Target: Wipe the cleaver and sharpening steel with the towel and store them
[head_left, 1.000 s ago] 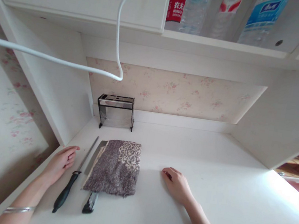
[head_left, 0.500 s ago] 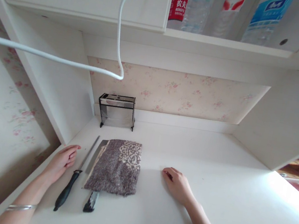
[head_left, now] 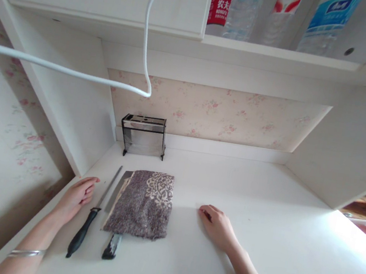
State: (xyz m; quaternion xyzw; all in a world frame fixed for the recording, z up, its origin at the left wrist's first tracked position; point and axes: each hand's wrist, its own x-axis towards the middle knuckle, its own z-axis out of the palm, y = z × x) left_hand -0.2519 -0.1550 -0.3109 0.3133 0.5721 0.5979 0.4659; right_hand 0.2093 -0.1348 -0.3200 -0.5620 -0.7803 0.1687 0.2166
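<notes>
My left hand (head_left: 79,195) rests on the white counter at the left, fingers curled in with nothing in them. Just right of it lies a honing steel (head_left: 81,234), its black handle toward me and its thin rod pointing away. Beside that, a folded brown towel (head_left: 143,209) with a pale flower pattern covers most of a kitchen knife (head_left: 111,247). Only the knife's dark, worn handle and a strip of grey blade show. My right hand (head_left: 216,225) lies on the counter to the right of the towel, apart from it, loosely closed.
A black-and-silver knife block (head_left: 145,124) stands against the back. White panels enclose both sides. Overhead, an open cupboard shelf (head_left: 279,53) holds several plastic bottles (head_left: 246,10). A white cable (head_left: 98,80) hangs across the upper left.
</notes>
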